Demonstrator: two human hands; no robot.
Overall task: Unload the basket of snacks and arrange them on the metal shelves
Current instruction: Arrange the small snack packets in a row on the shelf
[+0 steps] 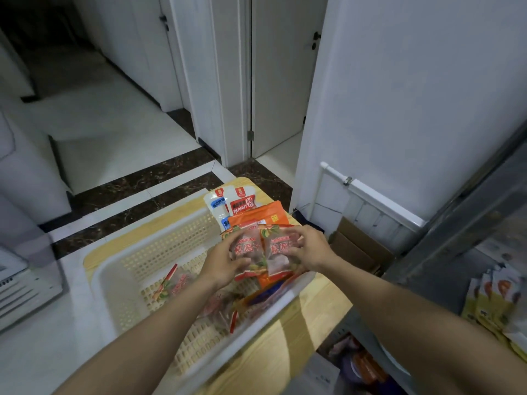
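Observation:
A white perforated plastic basket (159,246) stands on a light wooden table. Over its right side my left hand (225,260) grips a clear snack packet with red lettering (249,252). Right beside it my right hand (306,249) grips a second packet of the same kind (278,252). The two packets are held side by side, upright. Behind them stand an orange packet (256,213) and white peanut packets (241,201). More clear packets (176,280) lie on the basket floor. The grey metal shelves (462,232) rise at the right.
Yellow snack packets (490,300) stand in a row on a shelf at the right edge. Cardboard boxes (356,243) sit on the floor between table and wall. A white appliance (22,283) is at the left. Doorways open ahead.

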